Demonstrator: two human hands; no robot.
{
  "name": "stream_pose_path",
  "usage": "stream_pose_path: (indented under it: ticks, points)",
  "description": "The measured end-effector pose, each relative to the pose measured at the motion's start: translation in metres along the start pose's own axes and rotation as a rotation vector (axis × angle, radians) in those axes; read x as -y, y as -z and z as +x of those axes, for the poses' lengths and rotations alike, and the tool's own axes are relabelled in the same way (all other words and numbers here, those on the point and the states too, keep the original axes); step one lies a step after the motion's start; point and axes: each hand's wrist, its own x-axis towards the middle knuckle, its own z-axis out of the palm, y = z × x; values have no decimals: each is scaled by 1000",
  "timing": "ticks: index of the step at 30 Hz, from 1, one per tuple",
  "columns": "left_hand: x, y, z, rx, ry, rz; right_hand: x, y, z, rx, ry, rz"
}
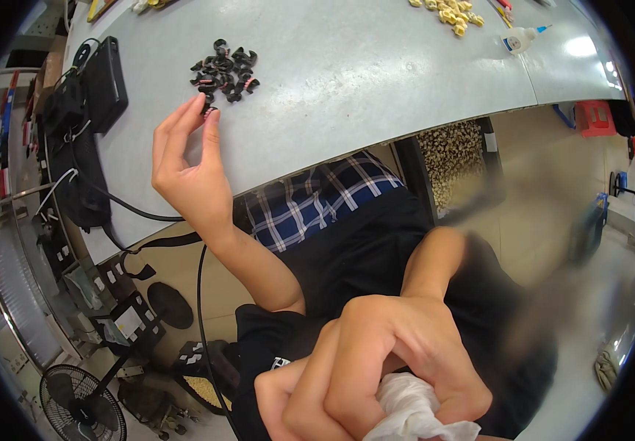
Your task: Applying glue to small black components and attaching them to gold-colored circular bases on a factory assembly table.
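Between the thumb and fingertips of my left hand [192, 165] is a small black curved piece with a pink strip [209, 112]. It is at the near edge of a loose pile of similar black pieces [223, 67] on the grey table [317, 81]. My right hand [398, 353] is raised close to the camera, its fingers curled around a crumpled white tissue [409, 408]. Part of the tissue is hidden inside that hand.
A black power bank-like box [106, 84] with cables lies at the table's left edge. Cream-coloured small pieces [450, 13] and a dropper bottle with a blue tip [521, 39] are at the far right. Below the table, an open drawer [453, 158] holds many small pieces. A black fan [79, 408] stands lower left.
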Motion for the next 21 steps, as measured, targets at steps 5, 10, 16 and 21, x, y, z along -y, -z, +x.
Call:
stream_pose_path:
  ticks: [5,10,16,21]
  points:
    - [-1,2,0,0,6,26,7,14,7,-9,-39,72]
    - [-9,0,5,-29,143,-93,8,51,-17,19,14,-75]
    - [4,6,4,11,-106,10,93,63,-63,-476,280,-1126]
    - [-4,9,0,48,31,-49,205,67,-116,-935,874,-1973]
